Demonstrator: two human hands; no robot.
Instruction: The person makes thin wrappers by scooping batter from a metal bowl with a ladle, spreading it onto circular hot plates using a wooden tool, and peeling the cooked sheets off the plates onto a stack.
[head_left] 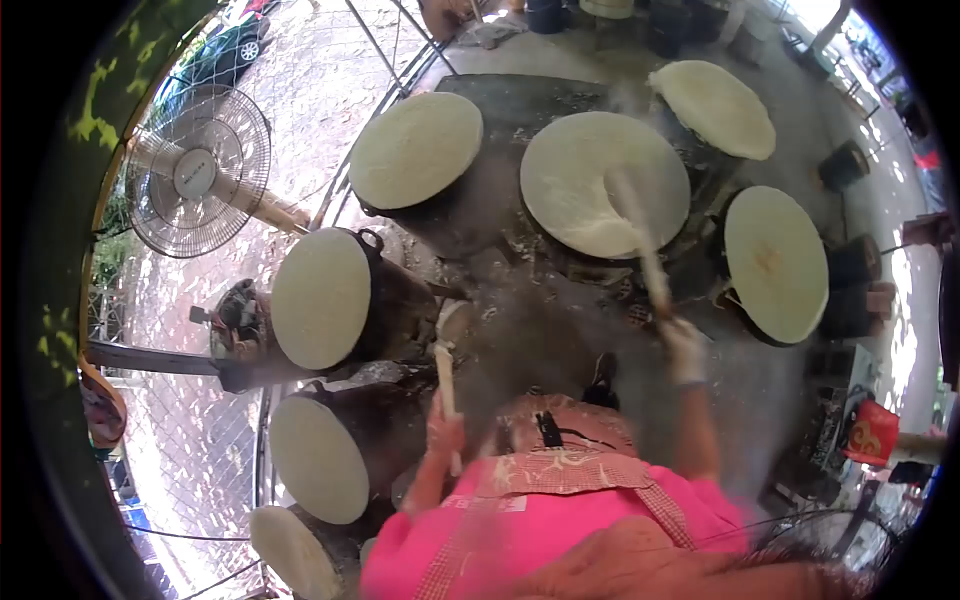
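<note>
My right hand (685, 352) is wrapped round the handle of a long wooden-handled spreader (652, 270). Its blurred head rests on or just above the pale, batter-like layer on the centre round pan (570, 180). Closer to my body, my left hand (445, 432) grips the wooden handle of a ladle (446, 375), its rounded head pointing away from me. Left of that ladle stands a dark pot topped by a pale round sheet (322, 298). Another pan with a pale sheet and a brownish middle (775, 265) lies right of my right hand.
More pale-topped pots (415, 150) (320, 460) curve round my left side. A thin pale round (715, 108) lies at the back right. A standing fan (197, 172) and wire fence are at left. A red packet (870, 435) hangs at right.
</note>
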